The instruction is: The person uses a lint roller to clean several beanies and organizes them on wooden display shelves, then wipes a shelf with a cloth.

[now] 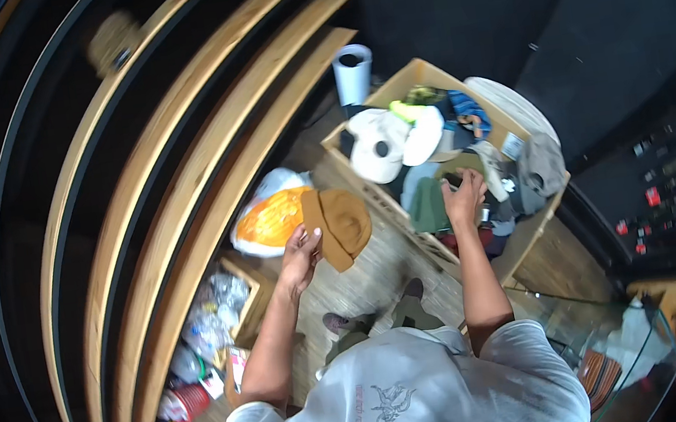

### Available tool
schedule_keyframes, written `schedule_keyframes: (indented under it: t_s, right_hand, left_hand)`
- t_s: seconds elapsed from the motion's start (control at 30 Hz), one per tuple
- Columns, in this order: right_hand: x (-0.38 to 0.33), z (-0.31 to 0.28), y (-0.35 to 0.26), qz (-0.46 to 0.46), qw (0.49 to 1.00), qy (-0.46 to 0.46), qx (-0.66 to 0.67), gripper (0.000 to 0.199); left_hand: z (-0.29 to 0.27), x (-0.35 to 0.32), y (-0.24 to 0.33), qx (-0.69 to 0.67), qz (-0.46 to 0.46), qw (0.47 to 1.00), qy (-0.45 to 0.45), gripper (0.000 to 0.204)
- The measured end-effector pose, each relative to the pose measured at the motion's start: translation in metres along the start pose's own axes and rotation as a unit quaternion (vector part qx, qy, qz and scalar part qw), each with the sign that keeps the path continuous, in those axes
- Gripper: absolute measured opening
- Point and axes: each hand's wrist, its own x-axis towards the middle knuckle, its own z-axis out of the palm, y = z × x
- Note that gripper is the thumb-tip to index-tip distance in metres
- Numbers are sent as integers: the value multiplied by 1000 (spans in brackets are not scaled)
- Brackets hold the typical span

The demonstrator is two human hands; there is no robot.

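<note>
My left hand is closed on the edge of a brown knit beanie, held above the floor. Behind the beanie lies a clear plastic bag with orange contents. Over on the right, my right hand reaches into a large cardboard box full of hats. Its fingers are curled on an olive-green hat, partly hidden by the hand. A dark green hat lies just left of that hand. White caps and a grey cap are also in the box.
Curved wooden shelves run along the left. Below them stands a bin of clear plastic. A white cylinder stands behind the box. Dark panels with small items are at the right, near a glass-edged table.
</note>
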Motion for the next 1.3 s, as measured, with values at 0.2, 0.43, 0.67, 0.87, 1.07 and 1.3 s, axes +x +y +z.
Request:
schedule_keyframes:
  t_s: [0.2,0.43,0.67,0.87,1.07,1.3]
  right_hand:
    - [-134,25,-170,-102,810,-469,338,50]
    - [-321,74,-297,-143,678,-629,352,39]
    - [-455,120,-358,-281,680,-630,249,38]
    - [-523,172,-366,-290,575,-737,204,43]
    - [-569,266,-351,-238,587,-770,85,43]
    - [-639,458,-299,-312,618,-720,-47,38]
  left_hand:
    - [-91,-58,-3,-137,55,989,-2,31]
    - [-250,-170,-18,57,198,933,294,26]
    - [-352,-269,-62,-189,182,905,335,29]
    - [-398,-303,-105,-408,151,871,229,33]
    - [-442,-300,-149,-490,164,781,351,28]
    - [-538,-246,-218,-542,131,674,484,26]
